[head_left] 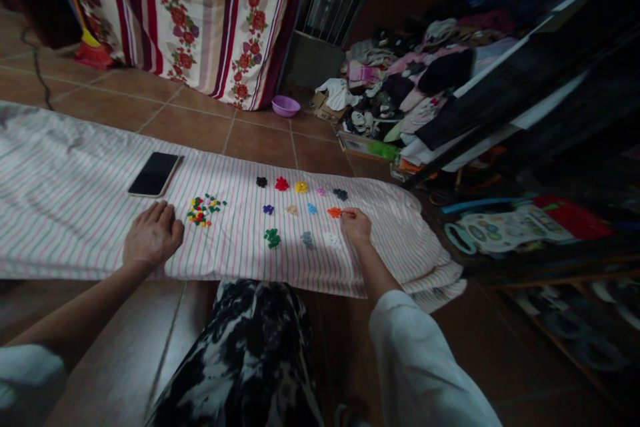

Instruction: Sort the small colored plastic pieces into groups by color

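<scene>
My left hand (154,235) lies flat on the striped cloth (235,253), fingers stretched out and holding nothing. To its right is a mixed pile of small coloured pieces (200,211), too small to name. My right hand (357,225) has its fingertips pinched at the edge of the orange pile (334,212); whatever is between them is hidden. Small single-colour piles lie in rows nearby, among them a red pile (281,183), a yellow pile (301,187), a light blue pile (312,209), a green pile (272,237), a grey pile (307,239) and a white pile (331,240).
A phone (155,174) rests on the cloth beyond my left hand. Past the cloth's far edge, a purple basin (285,105) stands on the tiled floor beside a floral curtain (210,20). Heaped clothes (400,73) fill the back right, and a dark shelf is at the right.
</scene>
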Available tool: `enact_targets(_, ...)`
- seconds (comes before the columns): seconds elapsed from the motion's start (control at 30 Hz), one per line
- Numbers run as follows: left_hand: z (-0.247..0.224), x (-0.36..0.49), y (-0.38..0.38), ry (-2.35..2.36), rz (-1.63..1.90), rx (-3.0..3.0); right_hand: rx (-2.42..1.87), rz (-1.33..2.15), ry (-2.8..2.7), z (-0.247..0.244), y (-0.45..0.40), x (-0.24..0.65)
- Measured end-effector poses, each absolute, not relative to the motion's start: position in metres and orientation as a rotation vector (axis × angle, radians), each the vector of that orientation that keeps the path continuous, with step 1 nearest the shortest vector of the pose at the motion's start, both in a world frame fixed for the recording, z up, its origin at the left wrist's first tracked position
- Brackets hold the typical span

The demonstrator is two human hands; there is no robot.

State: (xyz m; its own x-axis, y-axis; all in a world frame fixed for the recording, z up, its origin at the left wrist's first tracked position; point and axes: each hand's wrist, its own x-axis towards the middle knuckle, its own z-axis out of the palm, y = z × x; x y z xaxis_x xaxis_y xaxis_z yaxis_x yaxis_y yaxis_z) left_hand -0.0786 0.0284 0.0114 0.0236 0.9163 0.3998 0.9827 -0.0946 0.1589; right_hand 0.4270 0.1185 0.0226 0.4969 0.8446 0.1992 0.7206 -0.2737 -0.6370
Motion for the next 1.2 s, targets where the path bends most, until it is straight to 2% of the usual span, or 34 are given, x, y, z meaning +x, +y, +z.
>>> enact_targets(0.93, 0.011, -0.074, 0.028, -2.064, -0.681, -2.079, -1.933, 0.301, -1.348, 0.015, 0.128, 0.429)
enact_targets(1.2, 0.008, -0.074, 0.028, -2.046, -0.684, -2.063, -1.954, 0.297, -1.320, 0.027, 0.121, 0.429)
